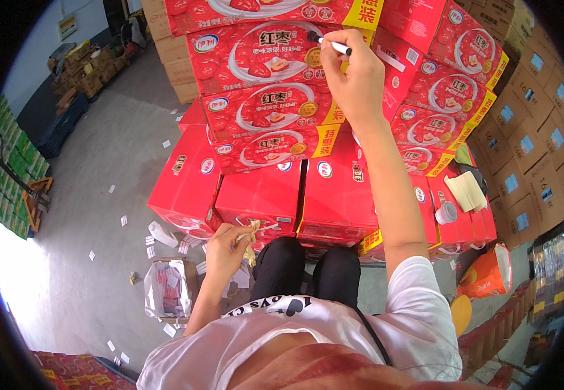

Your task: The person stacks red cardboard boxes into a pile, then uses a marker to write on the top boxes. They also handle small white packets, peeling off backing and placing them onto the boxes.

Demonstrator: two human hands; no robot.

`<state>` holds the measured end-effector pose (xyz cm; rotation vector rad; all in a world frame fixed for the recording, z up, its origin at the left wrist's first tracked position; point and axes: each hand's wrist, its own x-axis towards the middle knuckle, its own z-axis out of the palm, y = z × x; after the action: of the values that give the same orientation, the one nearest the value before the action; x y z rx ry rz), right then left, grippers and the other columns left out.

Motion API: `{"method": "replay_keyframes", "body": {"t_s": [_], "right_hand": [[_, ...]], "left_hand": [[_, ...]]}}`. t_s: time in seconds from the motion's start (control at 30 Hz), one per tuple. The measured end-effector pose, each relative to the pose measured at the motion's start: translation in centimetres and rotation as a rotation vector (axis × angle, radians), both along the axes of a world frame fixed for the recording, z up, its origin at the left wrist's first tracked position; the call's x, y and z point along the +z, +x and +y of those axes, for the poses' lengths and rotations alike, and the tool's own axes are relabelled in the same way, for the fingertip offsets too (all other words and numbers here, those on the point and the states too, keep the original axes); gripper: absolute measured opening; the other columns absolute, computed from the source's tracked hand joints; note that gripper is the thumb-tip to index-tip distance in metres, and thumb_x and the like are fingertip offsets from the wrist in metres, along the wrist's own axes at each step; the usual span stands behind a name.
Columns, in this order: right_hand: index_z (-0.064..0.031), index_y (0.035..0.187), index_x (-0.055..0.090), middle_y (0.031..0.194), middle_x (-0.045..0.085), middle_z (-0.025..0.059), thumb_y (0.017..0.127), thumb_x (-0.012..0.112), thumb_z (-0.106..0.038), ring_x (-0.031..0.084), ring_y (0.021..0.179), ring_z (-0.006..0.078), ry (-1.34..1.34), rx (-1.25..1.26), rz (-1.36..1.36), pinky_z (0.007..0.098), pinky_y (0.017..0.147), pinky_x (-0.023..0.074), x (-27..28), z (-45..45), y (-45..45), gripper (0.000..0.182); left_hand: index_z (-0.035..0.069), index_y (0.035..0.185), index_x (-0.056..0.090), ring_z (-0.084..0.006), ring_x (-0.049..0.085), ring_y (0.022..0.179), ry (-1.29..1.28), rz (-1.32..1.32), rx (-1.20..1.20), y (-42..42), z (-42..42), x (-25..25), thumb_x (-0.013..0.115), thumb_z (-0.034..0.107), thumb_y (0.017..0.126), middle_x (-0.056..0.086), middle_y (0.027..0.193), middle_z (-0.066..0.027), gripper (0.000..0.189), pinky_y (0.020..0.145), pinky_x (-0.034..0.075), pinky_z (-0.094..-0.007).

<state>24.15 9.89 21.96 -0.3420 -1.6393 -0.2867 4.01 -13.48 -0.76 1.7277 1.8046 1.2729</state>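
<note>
My right hand (357, 78) grips a white pen-like tool (335, 46) with a dark, blunt tip; a marker or a small brush, I cannot tell which. Its tip is at the printed face of a red carton (262, 58) in the stack before me; whether they touch is unclear. Low on the left, my left hand (226, 248) pinches a crumpled yellowish cloth or paper (250, 253) beside my knee. Beneath the stack lies a row of larger red cartons (260, 192).
A second red carton stack (450, 92) rises at right. On the lower row sit a small translucent cup (446, 213) and a folded pale cloth (466, 191). Left on the floor are a white bottle (162, 235), a lined box of scraps (157, 290) and loose slips. An orange bag (486, 273) stands right.
</note>
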Motion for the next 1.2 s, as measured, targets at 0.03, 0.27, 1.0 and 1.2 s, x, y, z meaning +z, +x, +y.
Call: {"method": "replay_keyframes", "body": {"t_s": [0.03, 0.27, 1.0, 1.2], "right_hand": [[-0.0056, 0.094, 0.059, 0.077, 0.066, 0.0091, 0.090, 0.070, -0.010, 0.068, 0.065, 0.0223, -0.047, -0.004, 0.046, 0.0318, 0.057, 0.0525, -0.2, 0.1, 0.0, 0.013], [-0.0063, 0.093, 0.059, 0.069, 0.066, 0.0065, 0.093, 0.070, -0.014, 0.067, 0.057, 0.0188, -0.068, 0.031, 0.196, 0.0298, 0.052, 0.0506, -0.4, 0.7, -1.1, 0.014], [-0.0044, 0.093, 0.063, 0.069, 0.067, 0.0014, 0.094, 0.071, -0.015, 0.060, 0.056, 0.0030, -0.092, 0.076, 0.190, 0.0220, 0.050, 0.0460, 0.0, -0.8, -4.4, 0.013], [-0.0061, 0.092, 0.060, 0.070, 0.066, 0.0063, 0.090, 0.071, -0.010, 0.068, 0.060, 0.0189, -0.133, 0.120, 0.125, 0.0298, 0.053, 0.0515, -0.3, -1.5, -5.7, 0.012]], "left_hand": [[0.009, 0.102, 0.076, -0.0183, 0.055, 0.065, -0.001, 0.001, 0.000, 0.0, 0.0, 0.0, 0.073, 0.003, 0.081, 0.060, 0.078, -0.0078, 0.022, 0.058, 0.042, -0.0305], [0.010, 0.103, 0.076, -0.0183, 0.057, 0.066, -0.013, 0.001, -0.003, -0.4, 0.0, -0.3, 0.073, 0.003, 0.082, 0.059, 0.078, -0.0079, 0.022, 0.059, 0.044, -0.0310], [0.009, 0.102, 0.076, -0.0178, 0.055, 0.063, 0.002, -0.026, -0.035, 0.0, -0.7, 0.0, 0.074, 0.002, 0.080, 0.063, 0.080, -0.0073, 0.024, 0.058, 0.043, -0.0312], [0.009, 0.105, 0.076, -0.0173, 0.057, 0.067, 0.100, 0.059, -0.012, -0.2, 1.5, 3.3, 0.071, 0.000, 0.082, 0.063, 0.084, -0.0072, 0.025, 0.059, 0.045, -0.0297]]}}
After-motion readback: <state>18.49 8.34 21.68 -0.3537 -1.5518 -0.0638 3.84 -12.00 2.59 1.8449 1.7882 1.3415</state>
